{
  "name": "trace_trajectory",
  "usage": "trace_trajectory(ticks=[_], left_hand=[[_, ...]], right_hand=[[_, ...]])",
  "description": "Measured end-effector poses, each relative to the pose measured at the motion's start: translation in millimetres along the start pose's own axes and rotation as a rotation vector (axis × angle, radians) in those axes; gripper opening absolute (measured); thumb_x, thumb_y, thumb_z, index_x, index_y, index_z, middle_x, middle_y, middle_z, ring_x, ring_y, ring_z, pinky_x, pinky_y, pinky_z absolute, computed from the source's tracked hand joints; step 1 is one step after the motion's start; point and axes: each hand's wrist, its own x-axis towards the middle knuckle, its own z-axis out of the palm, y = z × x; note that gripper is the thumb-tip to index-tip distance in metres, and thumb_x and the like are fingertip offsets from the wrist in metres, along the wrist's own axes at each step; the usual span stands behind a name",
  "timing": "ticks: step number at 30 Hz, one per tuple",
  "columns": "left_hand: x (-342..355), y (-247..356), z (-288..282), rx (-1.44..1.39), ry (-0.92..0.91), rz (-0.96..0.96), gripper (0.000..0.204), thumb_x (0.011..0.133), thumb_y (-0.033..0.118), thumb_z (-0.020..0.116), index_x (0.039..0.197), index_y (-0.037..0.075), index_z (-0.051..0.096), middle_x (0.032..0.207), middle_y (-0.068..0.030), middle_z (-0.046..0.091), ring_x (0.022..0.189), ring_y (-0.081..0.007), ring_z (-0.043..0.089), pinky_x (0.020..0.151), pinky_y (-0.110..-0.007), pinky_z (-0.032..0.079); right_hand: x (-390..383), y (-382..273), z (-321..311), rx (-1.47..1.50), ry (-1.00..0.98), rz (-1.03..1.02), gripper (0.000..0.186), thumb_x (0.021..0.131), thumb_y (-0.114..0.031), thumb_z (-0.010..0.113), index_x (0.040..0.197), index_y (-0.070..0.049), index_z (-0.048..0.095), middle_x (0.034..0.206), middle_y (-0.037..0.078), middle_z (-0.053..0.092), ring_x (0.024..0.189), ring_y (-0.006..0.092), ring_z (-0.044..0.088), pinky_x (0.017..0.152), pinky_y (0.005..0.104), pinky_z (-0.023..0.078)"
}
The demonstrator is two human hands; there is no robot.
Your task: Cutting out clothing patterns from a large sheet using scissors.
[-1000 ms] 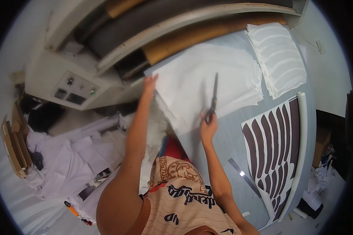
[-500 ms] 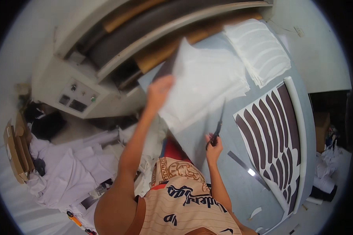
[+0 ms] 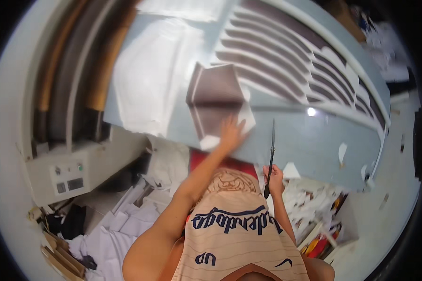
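A dark brown sheet with white edges (image 3: pixel 214 86) lies on the blue-grey table in front of me, a crease running across its middle. My left hand (image 3: pixel 232 134) is over its near right part, fingers spread and slightly blurred; whether it presses down I cannot tell. At the table's near edge, to the right, my right hand (image 3: pixel 275 179) is closed round the black handles of a pair of scissors (image 3: pixel 273 143). Their narrow blades point away from me and look closed together.
White sheets (image 3: pixel 157 77) lie left of the brown one. Beyond it are dark curved strips on white backing (image 3: pixel 262 56) and a metal ruler (image 3: pixel 293 109). A machine with a control panel (image 3: pixel 69 176) stands left. White scraps (image 3: pixel 305 201) and white fabric (image 3: pixel 108 239) are heaped below the table.
The view has swung right. My left hand has moved from the white sheets to the brown sheet, which now lies nearer me. The scissors stay in my right hand.
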Motion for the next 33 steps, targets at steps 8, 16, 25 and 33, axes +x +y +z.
trace_trajectory(ticks=[8,16,25,33], left_hand=[[-105.1,-3.7,-20.2,-0.164,0.268,-0.31,0.054,0.088,0.03,0.078,0.124,-0.003,0.056,0.132,-0.024,0.054,0.129,-0.0375,0.05,0.105,-0.046,0.042],[-129.8,-18.1,20.5,-1.103,-0.015,-1.13,0.047,0.093,0.035,0.075,0.116,0.002,0.051,0.107,-0.0128,0.065,0.1,-0.0246,0.068,0.082,-0.039,0.056],[-140.6,4.4,53.4,-1.548,0.0,-1.152,0.039,0.097,0.037,0.07,0.114,0.005,0.057,0.098,-0.0084,0.07,0.077,-0.0208,0.067,0.066,-0.029,0.056],[-99.5,0.1,78.2,-1.591,-0.069,-1.2,0.025,0.096,0.031,0.072,0.086,0.01,0.063,0.073,0.0003,0.065,0.053,-0.0098,0.056,0.044,-0.022,0.045]], right_hand=[[-75.9,86.1,-86.7,0.067,-0.158,0.238,0.028,0.096,-0.026,0.071,0.082,-0.006,0.058,0.06,-0.002,0.052,0.048,0.0068,0.048,0.047,0.0244,0.036],[-59.7,113.1,-23.0,0.308,-0.349,0.193,0.035,0.098,-0.036,0.068,0.08,-0.008,0.057,0.062,-0.001,0.056,0.053,0.008,0.052,0.053,0.0252,0.041],[-57.9,108.9,63.6,0.397,-0.222,0.178,0.037,0.095,-0.038,0.072,0.079,-0.01,0.055,0.062,-0.002,0.053,0.053,0.0085,0.054,0.051,0.0256,0.044],[-51.0,116.4,98.4,0.444,-0.126,0.13,0.041,0.09,-0.041,0.077,0.076,-0.011,0.052,0.063,-0.003,0.05,0.051,0.0075,0.05,0.047,0.0242,0.042]])
